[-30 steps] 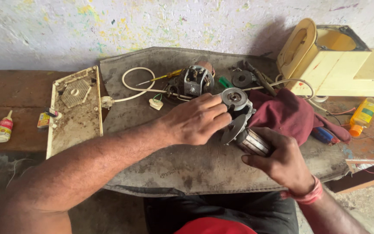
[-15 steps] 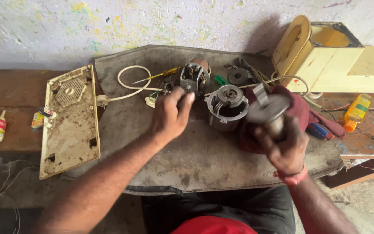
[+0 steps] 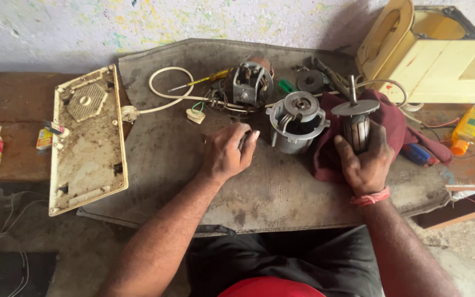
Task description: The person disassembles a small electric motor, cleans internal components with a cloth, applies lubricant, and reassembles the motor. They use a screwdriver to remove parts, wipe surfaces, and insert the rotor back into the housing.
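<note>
- The right hand (image 3: 365, 159) now grips the motor rotor (image 3: 355, 125) upright over the maroon cloth (image 3: 325, 159), lifted clear of the grey housing (image 3: 295, 127).
- The left hand (image 3: 227, 153) has dropped to the mat (image 3: 166, 159), fingers curled, beside the housing; the motor stands separated.

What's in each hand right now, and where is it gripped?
The right hand grips the rotor around its ribbed core, shaft up. The left hand rests on the mat; whether it holds anything cannot be told.

Two bare forearms without sleeves. The right hand (image 3: 365, 159) has a pink-red thread band at its wrist; the left hand (image 3: 227, 153) wears nothing. Dark trousers and red cloth at six o'clock.
</note>
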